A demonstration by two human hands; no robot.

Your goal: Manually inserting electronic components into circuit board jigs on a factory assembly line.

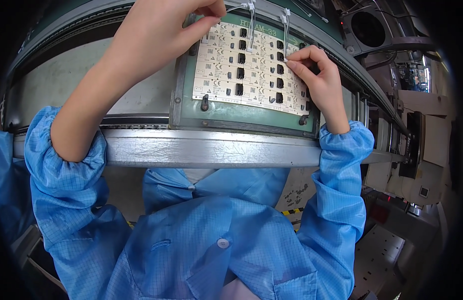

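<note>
A panel of pale circuit boards with rows of black parts lies on a green fixture plate. My right hand is closed in a pinch at the panel's right part, holding the lower end of a white wire lead against the board. My left hand is over the panel's upper left corner, its thumb and fingers drawn together. A thin white wire runs to its fingertips, which are partly cut off by the picture's top edge. Another white wire lead stands on the panel between my hands.
A scratched metal rail runs between me and the fixture. Dark clips stand at the panel's lower corners. Behind the fixture is another rail. To the right are a round black fan-like unit and machine parts. A blue sleeve shows at far left.
</note>
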